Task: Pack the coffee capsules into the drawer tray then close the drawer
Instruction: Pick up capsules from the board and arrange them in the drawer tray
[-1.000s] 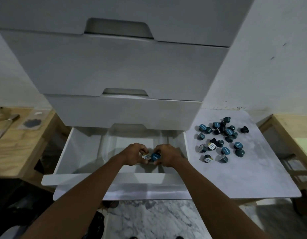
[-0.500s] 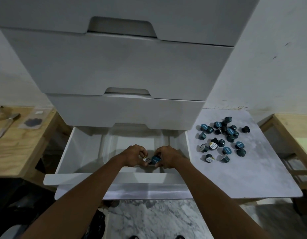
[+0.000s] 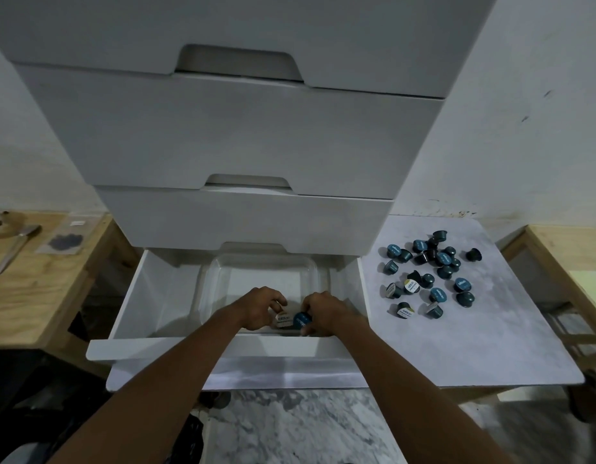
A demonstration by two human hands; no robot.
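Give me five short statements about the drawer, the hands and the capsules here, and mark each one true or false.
1. The bottom drawer is pulled open. True.
2. Both hands are inside it, the left hand at a white-lidded capsule, the right hand at a blue-lidded capsule. True.
3. The clear tray is packed full. False: it is mostly bare.
4. The loose capsules lie left of the drawer. False: they lie on the white board to its right.
5. The upper drawers are open. False: they are closed.
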